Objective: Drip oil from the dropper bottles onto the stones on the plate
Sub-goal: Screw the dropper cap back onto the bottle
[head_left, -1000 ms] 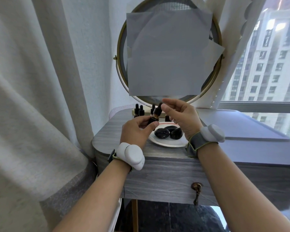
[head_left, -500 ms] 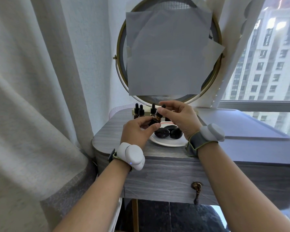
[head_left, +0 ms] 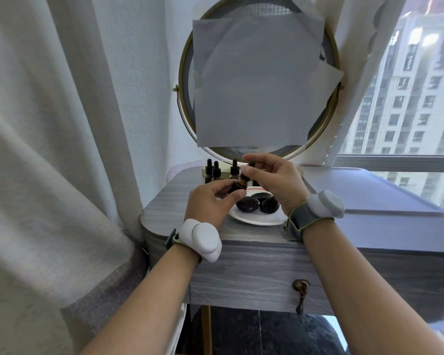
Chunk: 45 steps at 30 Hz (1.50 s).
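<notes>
Near the plate (head_left: pixel 256 222), the left hand (head_left: pixel 208 206) gripped the bottle (head_left: pixel 239 185) steady; the right hand (head_left: pixel 277 180) pinched its cap (head_left: pixel 251 164), probably to unscrew it.

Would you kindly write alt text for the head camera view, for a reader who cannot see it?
The left hand holds an amber dropper bottle tilted by a white plate of dark stones, while the right hand pinches its black cap. Three other bottles stand behind on the grey table.
</notes>
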Tool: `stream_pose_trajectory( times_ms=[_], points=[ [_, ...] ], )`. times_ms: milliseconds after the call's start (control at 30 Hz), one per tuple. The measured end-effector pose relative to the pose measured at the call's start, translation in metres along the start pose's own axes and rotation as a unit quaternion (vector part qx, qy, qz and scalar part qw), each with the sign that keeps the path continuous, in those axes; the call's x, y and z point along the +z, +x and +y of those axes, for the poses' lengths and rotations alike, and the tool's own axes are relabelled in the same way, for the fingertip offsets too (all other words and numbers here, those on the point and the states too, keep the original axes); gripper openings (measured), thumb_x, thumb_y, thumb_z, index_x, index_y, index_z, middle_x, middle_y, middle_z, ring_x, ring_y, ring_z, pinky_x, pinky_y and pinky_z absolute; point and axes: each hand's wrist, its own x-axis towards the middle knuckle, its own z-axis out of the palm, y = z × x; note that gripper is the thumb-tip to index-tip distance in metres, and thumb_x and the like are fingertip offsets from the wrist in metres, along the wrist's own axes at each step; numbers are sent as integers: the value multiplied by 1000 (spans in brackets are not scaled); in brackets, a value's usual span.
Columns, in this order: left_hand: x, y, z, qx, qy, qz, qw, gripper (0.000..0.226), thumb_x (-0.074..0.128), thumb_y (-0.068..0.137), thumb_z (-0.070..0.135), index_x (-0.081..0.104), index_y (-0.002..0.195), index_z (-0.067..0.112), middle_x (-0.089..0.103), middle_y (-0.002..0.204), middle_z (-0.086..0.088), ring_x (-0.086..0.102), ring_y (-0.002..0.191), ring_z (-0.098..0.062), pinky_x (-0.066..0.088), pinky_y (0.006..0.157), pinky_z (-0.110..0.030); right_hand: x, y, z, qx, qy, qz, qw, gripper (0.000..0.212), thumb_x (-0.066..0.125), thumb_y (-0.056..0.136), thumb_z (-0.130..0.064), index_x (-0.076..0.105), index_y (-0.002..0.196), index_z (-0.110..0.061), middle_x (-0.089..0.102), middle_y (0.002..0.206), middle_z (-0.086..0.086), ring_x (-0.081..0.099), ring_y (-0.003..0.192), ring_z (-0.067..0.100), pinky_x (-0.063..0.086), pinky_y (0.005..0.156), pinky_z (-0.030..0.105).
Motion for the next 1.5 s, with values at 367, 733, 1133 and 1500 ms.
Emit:
stream_pose_trajectory(
  times_ms=[367, 733, 1133, 1500],
  points=[
    [-1, 1, 0, 10, 4, 1, 1000, 23, 65, 85, 26, 70, 108, 21, 65, 82, 18, 55, 74, 23, 36, 68, 6, 0, -3, -3, -13, 61, -39, 997, 31, 61, 89, -1, 60, 120, 0, 69, 105, 16, 63, 62, -2, 44, 52, 12],
    [-1, 0, 0, 14, -7, -9, 1000, 22, 70, 81, 26, 72, 103, 23, 63, 78, 24, 56, 74, 22, 37, 65, 5, 0, 0, 3, -1, 23, -21, 1000, 25, 73, 81, -12, 68, 106, -10, 75, 84, 3, 65, 64, 0, 45, 56, 9],
    [0, -1, -3, -9, -68, -12, 998, 20, 76, 75, 24, 73, 93, 31, 67, 73, 28, 63, 80, 13, 42, 68, 3, 1, 0, 1, 12, 30, -16, 999, 47, 80, 60, -35, 65, 100, -15, 76, 78, -1, 71, 71, 7, 45, 56, 8],
    [-7, 4, 1, -60, -106, 1, 993, 16, 76, 74, 25, 68, 80, 38, 70, 70, 22, 67, 75, 6, 48, 67, -6, -7, 2, -5, 26, 25, 8, 999, 41, 79, 70, -30, 68, 107, -15, 76, 90, 1, 59, 60, -1, 44, 54, 12]
  ],
)
